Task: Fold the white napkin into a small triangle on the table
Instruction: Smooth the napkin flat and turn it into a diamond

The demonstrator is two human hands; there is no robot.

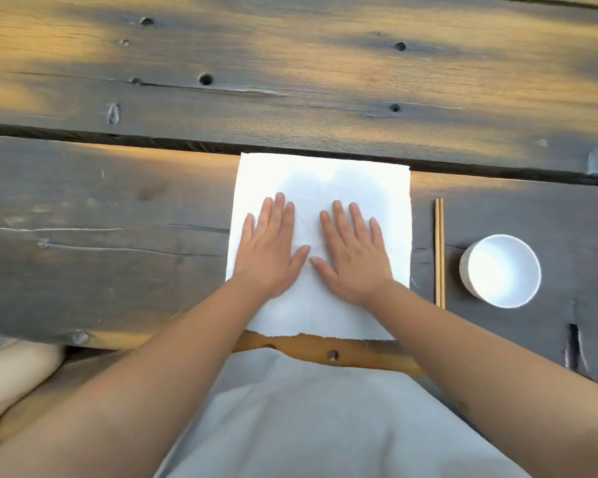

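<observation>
The white napkin (pixel 325 177) lies flat and unfolded on the dark wooden table (pixel 101 219), a near-square sheet reaching from the plank gap to the table's front edge. My left hand (pixel 270 250) rests palm down on its left half, fingers spread and pointing away from me. My right hand (pixel 351 253) lies palm down on its right half in the same way. The two thumbs nearly touch at the middle of the napkin. Neither hand grips anything.
A pair of wooden chopsticks (pixel 439 253) lies just right of the napkin, parallel to its edge. Further right stands a white bowl (pixel 499 270). A dark gap (pixel 152 141) between planks runs across the table behind the napkin. My lap in light cloth (pixel 290 426) is below the table edge.
</observation>
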